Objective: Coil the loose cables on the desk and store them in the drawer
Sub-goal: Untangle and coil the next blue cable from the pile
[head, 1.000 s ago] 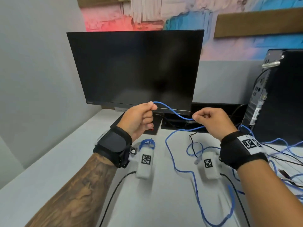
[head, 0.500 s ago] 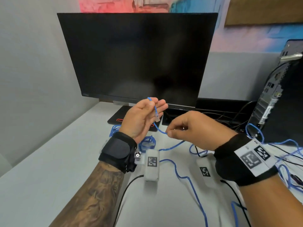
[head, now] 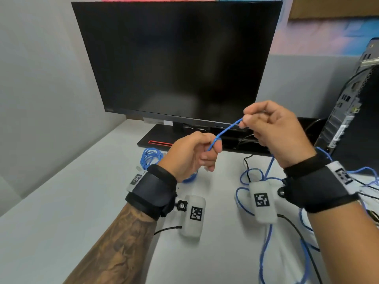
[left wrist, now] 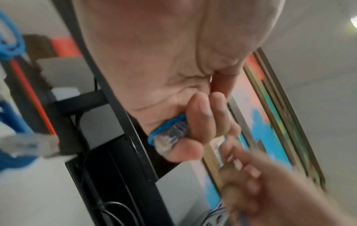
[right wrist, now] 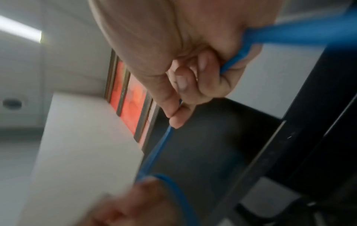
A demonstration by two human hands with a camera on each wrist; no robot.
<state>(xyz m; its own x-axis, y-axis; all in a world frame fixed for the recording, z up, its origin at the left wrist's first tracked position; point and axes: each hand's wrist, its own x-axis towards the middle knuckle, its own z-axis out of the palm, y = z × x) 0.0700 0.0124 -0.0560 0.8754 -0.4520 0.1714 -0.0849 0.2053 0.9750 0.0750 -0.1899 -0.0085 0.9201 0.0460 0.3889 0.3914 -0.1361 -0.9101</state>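
A thin blue network cable [head: 226, 129] runs taut between my two hands above the white desk [head: 61, 201]. My left hand [head: 196, 154] has its fingers curled round the cable's end, and the clear plug [left wrist: 168, 139] shows against its palm. My right hand [head: 264, 124], higher and to the right, pinches the cable [right wrist: 160, 146] between thumb and forefinger. From the right hand the rest of the cable [head: 266, 238] drops in loose loops onto the desk. A coiled blue cable [head: 150, 158] lies on the desk behind my left wrist. No drawer is in view.
A black monitor [head: 176, 62] stands close behind my hands, with its base [head: 155, 140] on the desk. A black computer tower [head: 352, 119] stands at the right with blue and black cables tangled beside it. A grey wall closes the left side.
My left hand has closed its fingers round the cable's end and dropped lower. My right hand has risen and moved right, pulling the cable straight between the hands.
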